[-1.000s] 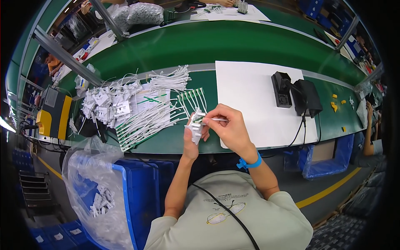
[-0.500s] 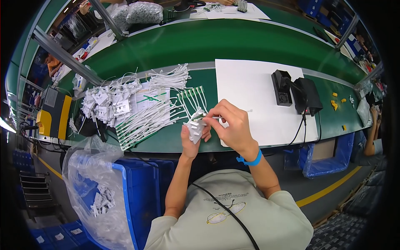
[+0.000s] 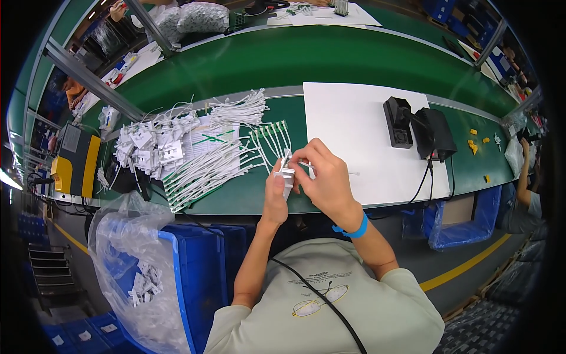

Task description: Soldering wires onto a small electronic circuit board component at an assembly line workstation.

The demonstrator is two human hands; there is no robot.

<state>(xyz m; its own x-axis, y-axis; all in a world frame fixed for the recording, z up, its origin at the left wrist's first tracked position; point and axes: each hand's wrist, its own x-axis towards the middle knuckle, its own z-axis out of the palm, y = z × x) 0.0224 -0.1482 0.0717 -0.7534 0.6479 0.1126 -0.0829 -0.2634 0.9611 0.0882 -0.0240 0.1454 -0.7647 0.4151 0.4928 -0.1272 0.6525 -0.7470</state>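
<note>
Left of the hands (image 3: 331,182), white cables (image 3: 206,169); right, black boxes (image 3: 440,127)

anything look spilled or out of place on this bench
Nothing looks plainly damaged. The small yellow pieces look a bit odd: they lie loosely scattered at the right end of the green bench, one near its front edge, while the white parts are heaped together at left.

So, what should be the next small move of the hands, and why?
Perhaps the right hand should press gently at the upper end of the white part, since it is already there, the left hand grips the part, and a wire sticks out beyond the right hand.
</note>
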